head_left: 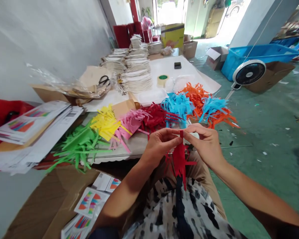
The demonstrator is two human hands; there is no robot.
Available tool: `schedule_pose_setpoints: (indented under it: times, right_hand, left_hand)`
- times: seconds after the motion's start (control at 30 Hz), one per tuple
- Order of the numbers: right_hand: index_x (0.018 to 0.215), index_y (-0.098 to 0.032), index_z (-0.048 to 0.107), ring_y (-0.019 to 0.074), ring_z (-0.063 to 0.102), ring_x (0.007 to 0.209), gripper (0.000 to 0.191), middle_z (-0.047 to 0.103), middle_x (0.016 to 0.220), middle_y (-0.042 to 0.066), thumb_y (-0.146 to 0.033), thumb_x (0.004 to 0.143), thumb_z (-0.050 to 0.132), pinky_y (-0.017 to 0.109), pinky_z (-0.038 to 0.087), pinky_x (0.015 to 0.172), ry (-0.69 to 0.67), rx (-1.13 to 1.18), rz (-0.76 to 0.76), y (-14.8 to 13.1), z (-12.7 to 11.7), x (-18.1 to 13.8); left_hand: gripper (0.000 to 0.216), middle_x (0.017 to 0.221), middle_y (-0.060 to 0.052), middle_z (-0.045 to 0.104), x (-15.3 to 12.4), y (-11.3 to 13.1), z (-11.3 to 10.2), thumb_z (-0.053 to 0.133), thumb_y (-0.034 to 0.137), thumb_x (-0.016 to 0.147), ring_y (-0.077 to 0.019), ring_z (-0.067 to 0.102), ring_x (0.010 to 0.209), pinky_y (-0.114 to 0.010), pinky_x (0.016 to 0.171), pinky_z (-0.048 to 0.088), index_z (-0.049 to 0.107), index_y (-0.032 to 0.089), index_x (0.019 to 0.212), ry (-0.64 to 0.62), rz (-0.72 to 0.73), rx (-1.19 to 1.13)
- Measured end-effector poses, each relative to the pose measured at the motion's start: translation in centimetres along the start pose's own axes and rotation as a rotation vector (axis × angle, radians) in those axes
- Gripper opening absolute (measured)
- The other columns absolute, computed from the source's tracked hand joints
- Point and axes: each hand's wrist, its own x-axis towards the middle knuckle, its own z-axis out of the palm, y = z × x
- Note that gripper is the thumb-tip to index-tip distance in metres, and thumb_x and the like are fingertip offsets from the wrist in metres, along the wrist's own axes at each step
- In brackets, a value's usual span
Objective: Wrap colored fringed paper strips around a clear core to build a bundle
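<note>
Grey wall [52,39] closed the room on the far left, and before it, well to the left of the grip, lay a pile of printed sheets [32,122]. Below these, an opened carton [37,202] held small picture packets [91,202]. Nearer to the grip, along the edge of the table [129,146], came bunches of cut strips: green fringe [77,146], yellow fringe [106,122], pink fringe [133,119] and dark red fringe [153,116]. At the grip itself, the left hand [159,142] had thumb and fingers pressed together on the narrow top of a red fringed piece [179,157], and the right hand [204,139] pinched at the same top from the other side, with almost no gap. This piece hung below the fingertips, above the lap, with one strip sticking out to the right. If either pinch became loose, the narrow top could probably open or slip; if both pulled too strongly, it could tear. Just beyond the grip lay blue fringe [178,104], and behind it orange fringe [193,89]. Farther right stood a fan [249,73]; whether it ran I could not tell, but strong air might tangle the light strips.
</note>
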Motion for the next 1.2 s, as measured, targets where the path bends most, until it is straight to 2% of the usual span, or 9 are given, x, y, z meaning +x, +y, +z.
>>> schedule_pose_setpoints:
  times: [0.13,0.3,0.53,0.67,0.77,0.93,1.03,1.13,1.2]
  right_hand:
    - [0.078,-0.027,0.081,0.0189,0.066,0.081,0.016,0.076,0.082,0.0,-0.04,0.088,0.083,0.035,0.048,0.081,-0.048,0.053,0.062,0.4,0.3,0.6]
    - [0.093,-0.026,0.082,0.0215,0.069,0.09,0.023,0.078,0.092,0.002,-0.046,0.095,0.072,0.035,0.049,0.084,-0.316,0.155,0.177,0.7,0.0,1.8]
    - [0.071,-0.025,0.073,0.0196,0.064,0.082,0.037,0.072,0.077,0.001,-0.049,0.098,0.069,0.035,0.047,0.085,-0.339,-0.126,-0.058,-0.2,2.5,4.2]
    - [0.082,-0.023,0.076,0.0194,0.069,0.086,0.038,0.077,0.088,0.002,-0.05,0.103,0.058,0.032,0.05,0.081,-0.407,-0.249,-0.078,2.0,5.0,10.3]
    - [0.119,-0.027,0.079,0.0197,0.072,0.106,0.034,0.08,0.118,0.002,-0.043,0.106,0.051,0.029,0.049,0.093,-0.345,-0.714,-0.041,5.1,7.7,17.3]
    - [0.103,-0.017,0.084,0.0284,0.073,0.109,0.025,0.082,0.106,0.014,-0.032,0.096,0.065,0.032,0.049,0.091,-0.438,-0.954,0.124,10.2,12.6,26.6]
    - [0.1,-0.016,0.082,0.0277,0.073,0.109,0.019,0.081,0.105,0.012,-0.032,0.09,0.077,0.035,0.052,0.092,-0.527,-1.038,0.23,12.4,14.3,28.9]
    - [0.108,-0.016,0.075,0.0231,0.072,0.107,0.029,0.077,0.113,0.007,-0.043,0.095,0.074,0.043,0.057,0.096,-0.581,-1.064,0.281,13.5,14.9,29.7]
    - [0.103,-0.016,0.076,0.0243,0.072,0.108,0.025,0.078,0.111,0.008,-0.038,0.093,0.077,0.04,0.056,0.096,-0.569,-1.056,0.279,13.7,14.9,29.9]
  left_hand:
    - [0.04,0.082,-0.005,0.08,0.3,0.4,-0.8,0.1,0.042,0.063,-0.0125,0.068,0.07,-0.024,0.071,0.053,0.084,0.015,0.088,-0.002,0.033,0.083]
    - [0.035,0.076,-0.003,0.076,0.1,0.0,-1.7,0.097,0.044,0.068,-0.0109,0.064,0.067,-0.022,0.067,0.048,0.082,0.015,0.081,-0.008,0.067,0.11]
    - [0.035,0.076,-0.001,0.072,1.0,0.0,-4.0,0.093,0.045,0.074,-0.0107,0.062,0.068,-0.022,0.066,0.046,0.077,0.015,0.081,0.031,0.109,0.118]
    - [0.034,0.087,-0.003,0.076,1.6,0.3,-5.9,0.094,0.042,0.072,-0.0126,0.066,0.077,-0.022,0.072,0.049,0.073,0.016,0.08,0.1,0.123,0.023]
    - [0.034,0.083,-0.005,0.079,1.5,0.4,-7.4,0.09,0.042,0.078,-0.0159,0.071,0.078,-0.025,0.077,0.053,0.069,0.016,0.08,0.127,0.079,-0.011]
    - [0.032,0.079,-0.006,0.08,0.9,0.0,-9.5,0.089,0.041,0.08,-0.018,0.075,0.076,-0.028,0.078,0.057,0.072,0.017,0.093,0.214,0.036,-0.064]
    - [0.032,0.081,-0.006,0.081,0.8,-0.6,-10.4,0.089,0.041,0.08,-0.0182,0.076,0.078,-0.028,0.08,0.058,0.076,0.016,0.095,0.248,0.012,-0.088]
    - [0.03,0.08,-0.004,0.08,0.9,-1.3,-10.9,0.088,0.042,0.082,-0.0157,0.075,0.076,-0.025,0.078,0.057,0.076,0.016,0.093,0.274,0.012,-0.145]
    - [0.029,0.08,-0.003,0.078,1.1,-1.6,-11.1,0.088,0.041,0.083,-0.0136,0.073,0.073,-0.023,0.075,0.056,0.076,0.016,0.093,0.299,0.02,-0.186]
